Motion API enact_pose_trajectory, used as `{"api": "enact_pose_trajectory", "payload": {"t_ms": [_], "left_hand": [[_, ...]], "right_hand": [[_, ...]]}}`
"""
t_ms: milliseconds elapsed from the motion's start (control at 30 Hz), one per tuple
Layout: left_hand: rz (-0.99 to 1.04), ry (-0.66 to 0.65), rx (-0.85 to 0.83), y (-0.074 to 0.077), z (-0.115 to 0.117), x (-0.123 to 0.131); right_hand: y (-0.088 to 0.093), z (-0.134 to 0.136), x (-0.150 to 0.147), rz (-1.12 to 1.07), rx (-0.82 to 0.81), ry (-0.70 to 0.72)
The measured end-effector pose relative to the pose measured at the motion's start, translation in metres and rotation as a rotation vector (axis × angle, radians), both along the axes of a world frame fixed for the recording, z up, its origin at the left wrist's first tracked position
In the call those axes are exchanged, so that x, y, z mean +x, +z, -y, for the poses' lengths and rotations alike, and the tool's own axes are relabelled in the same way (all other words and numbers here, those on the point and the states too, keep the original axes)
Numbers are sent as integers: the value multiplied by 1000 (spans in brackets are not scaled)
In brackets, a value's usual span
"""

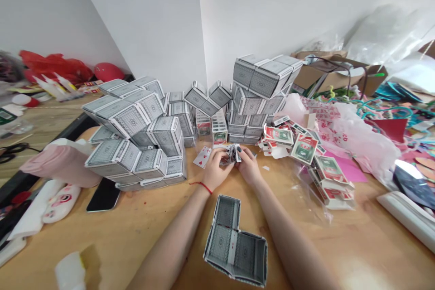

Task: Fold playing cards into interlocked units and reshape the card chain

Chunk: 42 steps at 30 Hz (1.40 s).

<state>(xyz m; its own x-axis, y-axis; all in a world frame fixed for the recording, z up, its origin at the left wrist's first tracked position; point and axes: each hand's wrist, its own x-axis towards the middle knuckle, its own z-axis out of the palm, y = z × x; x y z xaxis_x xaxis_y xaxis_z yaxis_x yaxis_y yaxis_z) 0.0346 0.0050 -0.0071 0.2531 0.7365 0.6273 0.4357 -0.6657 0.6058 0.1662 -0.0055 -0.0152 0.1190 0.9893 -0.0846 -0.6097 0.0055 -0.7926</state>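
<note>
Both my hands meet at the middle of the table over a small bundle of playing cards (233, 154). My left hand (217, 166), with a red string on its wrist, wraps its fingers round the bundle from the left. From the right, my right hand (249, 166) pinches the cards' edge. Loose cards (202, 157) lie face up just left of my left hand. Between my forearms rests an L-shaped block of joined card cubes (234, 244). Behind my hands stand card packs (219, 128), with folded-card blocks (207, 99) above them.
Stacked card blocks rise at left (132, 118) and right (261, 77). A black phone (103, 195) and a pink cloth roll (68, 163) lie left. Opened card boxes (304, 148), a plastic bag (350, 131) and a white case (408, 219) are at right. A white bottle (70, 272) is front left.
</note>
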Motion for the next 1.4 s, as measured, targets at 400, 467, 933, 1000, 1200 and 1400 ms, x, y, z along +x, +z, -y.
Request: {"api": "enact_pose_trajectory", "payload": {"t_ms": [400, 467, 933, 1000, 1200, 1400], "left_hand": [[-71, -4, -79, 3, 0, -1], [-66, 23, -80, 1, -1, -1], [-94, -11, -100, 0, -1, 1], [-94, -8, -91, 0, 0, 1], [-98, 3, -79, -2, -1, 0], [-62, -24, -143, -9, -3, -1]], "right_hand": [[-2, 2, -2, 319, 52, -133], [-1, 3, -1, 399, 103, -173], [3, 4, -1, 482, 126, -160], [2, 3, -1, 485, 124, -167], [-1, 1, 0, 474, 127, -163], [-2, 1, 2, 426, 68, -87]]}}
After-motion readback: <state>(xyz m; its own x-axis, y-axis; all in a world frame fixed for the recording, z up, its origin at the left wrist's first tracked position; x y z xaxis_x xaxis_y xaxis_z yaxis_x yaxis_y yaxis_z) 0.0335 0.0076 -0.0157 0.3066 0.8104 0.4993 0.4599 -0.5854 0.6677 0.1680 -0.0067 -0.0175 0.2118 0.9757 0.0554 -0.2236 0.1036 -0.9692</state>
